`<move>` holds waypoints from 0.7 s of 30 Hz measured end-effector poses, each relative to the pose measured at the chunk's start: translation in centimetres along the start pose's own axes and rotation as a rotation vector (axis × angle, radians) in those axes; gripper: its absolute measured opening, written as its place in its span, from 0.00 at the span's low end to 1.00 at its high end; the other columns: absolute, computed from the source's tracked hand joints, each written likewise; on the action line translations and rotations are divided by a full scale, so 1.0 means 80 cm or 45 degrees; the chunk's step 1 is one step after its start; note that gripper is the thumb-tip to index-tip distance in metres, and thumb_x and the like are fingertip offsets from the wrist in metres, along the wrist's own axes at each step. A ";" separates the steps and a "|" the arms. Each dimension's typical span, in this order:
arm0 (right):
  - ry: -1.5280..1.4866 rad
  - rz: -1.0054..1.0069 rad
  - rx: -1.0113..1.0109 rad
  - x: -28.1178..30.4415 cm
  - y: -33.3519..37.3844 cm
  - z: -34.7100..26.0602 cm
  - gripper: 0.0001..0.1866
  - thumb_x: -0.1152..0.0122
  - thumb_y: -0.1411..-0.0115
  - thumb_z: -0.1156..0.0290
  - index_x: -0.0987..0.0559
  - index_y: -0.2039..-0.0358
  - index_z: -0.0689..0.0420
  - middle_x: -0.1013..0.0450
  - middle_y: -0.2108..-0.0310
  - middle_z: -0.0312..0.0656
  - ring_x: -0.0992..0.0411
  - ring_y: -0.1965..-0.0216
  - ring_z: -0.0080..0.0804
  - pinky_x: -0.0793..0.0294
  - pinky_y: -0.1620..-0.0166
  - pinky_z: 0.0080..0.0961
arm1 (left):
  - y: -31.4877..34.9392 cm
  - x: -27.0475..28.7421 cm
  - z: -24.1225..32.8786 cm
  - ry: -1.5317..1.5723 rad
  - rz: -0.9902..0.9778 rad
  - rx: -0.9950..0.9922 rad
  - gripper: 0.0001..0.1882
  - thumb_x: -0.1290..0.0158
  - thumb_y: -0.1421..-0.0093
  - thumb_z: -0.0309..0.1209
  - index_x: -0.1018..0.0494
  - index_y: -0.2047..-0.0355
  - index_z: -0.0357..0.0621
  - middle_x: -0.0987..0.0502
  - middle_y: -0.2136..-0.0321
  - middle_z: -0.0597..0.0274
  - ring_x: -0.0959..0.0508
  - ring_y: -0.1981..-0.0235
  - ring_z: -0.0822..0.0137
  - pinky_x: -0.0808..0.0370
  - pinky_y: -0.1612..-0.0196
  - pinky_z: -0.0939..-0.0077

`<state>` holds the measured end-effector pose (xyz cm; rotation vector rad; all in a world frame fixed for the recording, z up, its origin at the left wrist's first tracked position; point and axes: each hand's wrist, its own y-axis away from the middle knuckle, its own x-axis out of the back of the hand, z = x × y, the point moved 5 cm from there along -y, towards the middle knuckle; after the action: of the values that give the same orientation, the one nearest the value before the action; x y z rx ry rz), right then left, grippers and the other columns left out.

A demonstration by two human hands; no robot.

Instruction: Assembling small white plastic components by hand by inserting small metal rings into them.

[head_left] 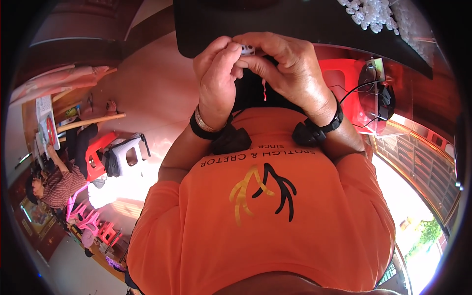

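Close together at the edge of a black tabletop (pixel 216 24), both hands pinch at one small white piece with dark marks (pixel 248 49). My left hand (pixel 216 73) has its thumb and fingers closed on the piece's left end. From the other side, the thumb and forefinger of my right hand (pixel 292 66) close around it. Fingers cover much of the piece, so its exact kind cannot be made out. A thin pink-red strand (pixel 264 91) dangles below the right hand; where its upper end goes is hidden.
Small white bead-like pieces (pixel 371 14) lie heaped on the tabletop at the far right. Beneath that side stands a red plastic stool (pixel 341 83) with black cables (pixel 361 91). At left are another person (pixel 61 189), a red stool (pixel 101 152) and a white stool (pixel 132 155).
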<state>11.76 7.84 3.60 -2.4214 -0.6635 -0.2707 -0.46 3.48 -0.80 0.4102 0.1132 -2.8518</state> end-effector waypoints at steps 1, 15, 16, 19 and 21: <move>-0.009 0.001 0.015 0.001 -0.003 0.000 0.09 0.36 0.48 0.71 0.21 0.65 0.58 0.23 0.73 0.41 0.22 0.73 0.33 0.24 0.70 0.22 | 0.002 0.002 -0.001 -0.079 0.015 -0.075 0.09 0.55 0.39 0.28 0.29 0.68 0.32 0.32 0.80 0.64 0.37 0.83 0.76 0.41 0.79 0.83; 0.203 0.041 0.194 0.011 0.005 0.004 0.10 0.35 0.50 0.70 0.23 0.67 0.59 0.25 0.75 0.43 0.25 0.73 0.42 0.24 0.70 0.31 | 0.003 -0.005 -0.007 -0.554 -0.077 -0.695 0.06 0.58 0.38 0.19 0.32 0.71 0.30 0.31 0.76 0.62 0.37 0.82 0.77 0.41 0.83 0.82; 0.188 0.033 0.177 0.011 0.006 0.007 0.10 0.36 0.49 0.70 0.23 0.67 0.60 0.25 0.75 0.44 0.25 0.73 0.42 0.25 0.69 0.32 | -0.004 -0.006 -0.012 -0.173 -0.052 -0.236 0.09 0.59 0.37 0.22 0.32 0.73 0.31 0.32 0.78 0.63 0.38 0.83 0.78 0.42 0.82 0.84; 0.124 -0.002 0.098 0.009 0.012 0.010 0.08 0.38 0.48 0.72 0.23 0.67 0.59 0.26 0.76 0.44 0.25 0.74 0.42 0.25 0.69 0.31 | -0.004 -0.014 -0.010 0.029 -0.012 -0.078 0.13 0.61 0.38 0.22 0.36 0.80 0.36 0.39 0.82 0.67 0.41 0.83 0.79 0.44 0.81 0.83; 0.215 0.025 0.141 0.014 0.017 0.008 0.07 0.38 0.49 0.72 0.23 0.68 0.58 0.26 0.77 0.42 0.25 0.75 0.41 0.25 0.69 0.31 | -0.002 -0.029 -0.001 -0.156 -0.016 -0.157 0.14 0.60 0.39 0.29 0.40 0.82 0.47 0.44 0.86 0.73 0.44 0.84 0.81 0.48 0.81 0.86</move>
<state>13.44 7.73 2.81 -2.2682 -0.5637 -0.4147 1.66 4.20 -0.21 0.2100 0.2670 -2.8541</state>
